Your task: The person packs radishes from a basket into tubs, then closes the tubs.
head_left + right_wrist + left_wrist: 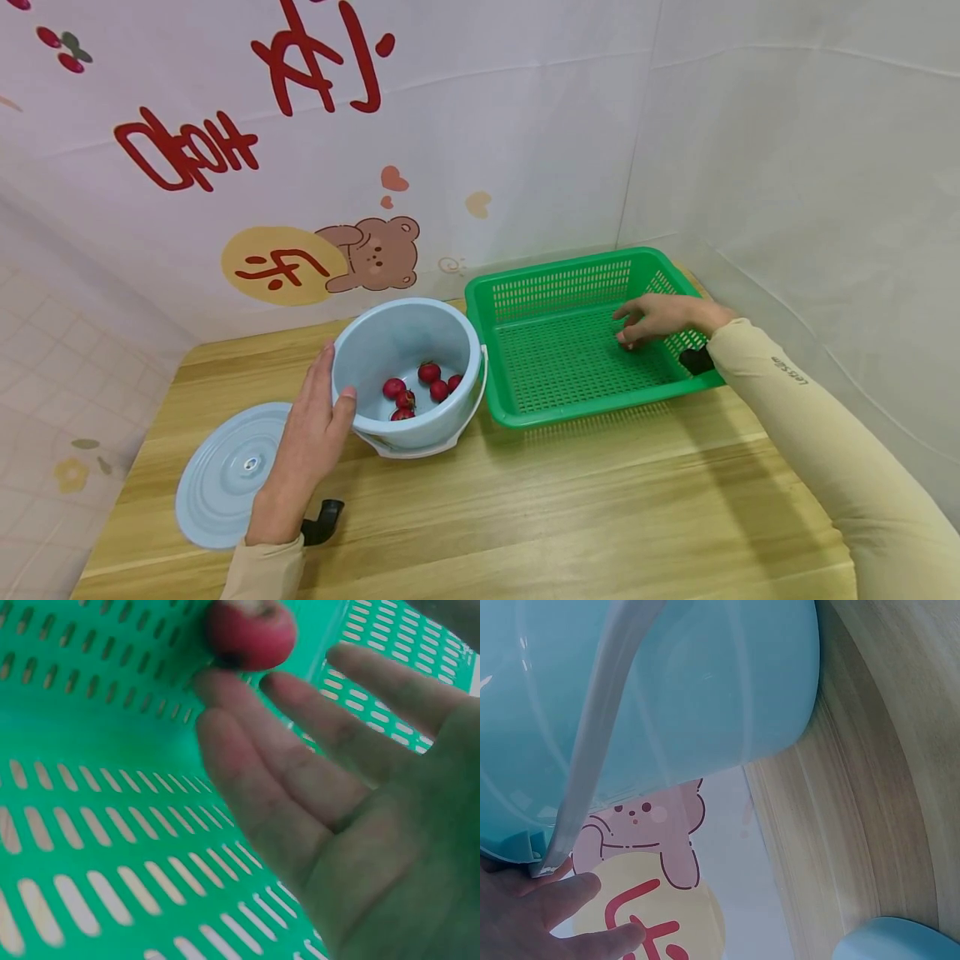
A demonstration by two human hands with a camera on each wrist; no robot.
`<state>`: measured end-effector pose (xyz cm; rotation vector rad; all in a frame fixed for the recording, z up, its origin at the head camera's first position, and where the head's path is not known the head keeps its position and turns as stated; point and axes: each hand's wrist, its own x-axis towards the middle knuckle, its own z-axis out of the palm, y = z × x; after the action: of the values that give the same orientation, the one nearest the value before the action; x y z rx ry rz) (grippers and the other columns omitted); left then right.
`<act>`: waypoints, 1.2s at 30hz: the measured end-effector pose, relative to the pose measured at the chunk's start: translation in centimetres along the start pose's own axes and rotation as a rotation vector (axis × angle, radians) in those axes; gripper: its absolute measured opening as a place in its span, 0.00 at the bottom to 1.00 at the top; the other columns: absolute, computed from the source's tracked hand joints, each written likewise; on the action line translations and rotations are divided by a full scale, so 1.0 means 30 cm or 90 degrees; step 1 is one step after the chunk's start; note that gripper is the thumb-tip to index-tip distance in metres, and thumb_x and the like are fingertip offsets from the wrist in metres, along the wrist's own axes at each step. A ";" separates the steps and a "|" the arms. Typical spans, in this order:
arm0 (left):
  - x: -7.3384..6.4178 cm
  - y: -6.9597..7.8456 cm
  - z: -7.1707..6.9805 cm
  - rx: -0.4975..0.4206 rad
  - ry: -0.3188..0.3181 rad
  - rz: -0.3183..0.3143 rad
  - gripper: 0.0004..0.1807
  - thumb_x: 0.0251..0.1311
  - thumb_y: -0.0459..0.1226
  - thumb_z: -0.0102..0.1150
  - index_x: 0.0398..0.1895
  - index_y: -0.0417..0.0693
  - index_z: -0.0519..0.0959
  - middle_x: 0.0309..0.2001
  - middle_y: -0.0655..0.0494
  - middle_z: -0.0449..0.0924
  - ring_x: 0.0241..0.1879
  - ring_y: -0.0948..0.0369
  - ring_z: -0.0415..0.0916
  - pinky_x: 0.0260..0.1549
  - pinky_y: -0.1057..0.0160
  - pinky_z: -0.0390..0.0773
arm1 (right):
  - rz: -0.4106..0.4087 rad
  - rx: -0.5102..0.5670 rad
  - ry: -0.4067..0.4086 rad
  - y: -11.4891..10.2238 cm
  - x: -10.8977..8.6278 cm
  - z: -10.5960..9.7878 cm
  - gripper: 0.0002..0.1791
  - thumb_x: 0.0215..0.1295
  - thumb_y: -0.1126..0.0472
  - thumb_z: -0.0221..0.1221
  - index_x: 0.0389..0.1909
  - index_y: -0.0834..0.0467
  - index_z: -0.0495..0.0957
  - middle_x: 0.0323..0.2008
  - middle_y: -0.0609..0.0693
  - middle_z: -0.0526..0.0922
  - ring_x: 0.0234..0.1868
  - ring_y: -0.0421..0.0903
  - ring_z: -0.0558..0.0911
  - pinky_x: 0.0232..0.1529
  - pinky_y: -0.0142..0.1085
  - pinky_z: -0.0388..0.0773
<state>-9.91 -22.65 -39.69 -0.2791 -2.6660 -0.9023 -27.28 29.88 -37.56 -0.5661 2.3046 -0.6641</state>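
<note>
My left hand (310,425) lies along the left side of the light blue bucket (363,421), its fingers extended at the rim. In the left wrist view, the fingers (570,896) rest by the bucket's handle joint. Several small round red fruits (429,372) lie at the bottom of the bucket. Over the right part of the green plastic basket (558,421) is my right hand (651,320), with its fingers loosely bent. A red fruit (253,634) shows just beyond those fingertips in the right wrist view; in the head view the hand hides it.
The bucket's round blue lid (217,475) lies on the wooden table (525,517) at the left. A white handle (450,442) hangs down the bucket's front. Behind stands a pale printed wall (540,167), and another wall (825,208) closes the right side.
</note>
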 end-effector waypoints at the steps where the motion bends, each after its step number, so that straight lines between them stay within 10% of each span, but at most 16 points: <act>1: 0.000 0.001 -0.001 0.002 -0.001 -0.002 0.37 0.78 0.44 0.44 0.82 0.36 0.49 0.80 0.36 0.52 0.72 0.35 0.61 0.61 0.28 0.68 | -0.005 -0.001 -0.002 0.000 0.000 0.001 0.36 0.78 0.54 0.58 0.74 0.74 0.61 0.62 0.71 0.76 0.58 0.61 0.83 0.57 0.55 0.81; 36: -0.002 0.015 -0.006 0.014 -0.009 -0.009 0.37 0.79 0.46 0.43 0.83 0.39 0.47 0.80 0.35 0.52 0.72 0.34 0.61 0.61 0.28 0.67 | -0.054 -0.065 0.060 0.048 0.031 0.020 0.18 0.68 0.70 0.64 0.58 0.65 0.82 0.55 0.61 0.82 0.61 0.66 0.76 0.57 0.56 0.79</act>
<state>-9.68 -22.41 -39.31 -0.2623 -2.6928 -0.8769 -27.80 30.29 -39.25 -0.6964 2.4244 -0.6283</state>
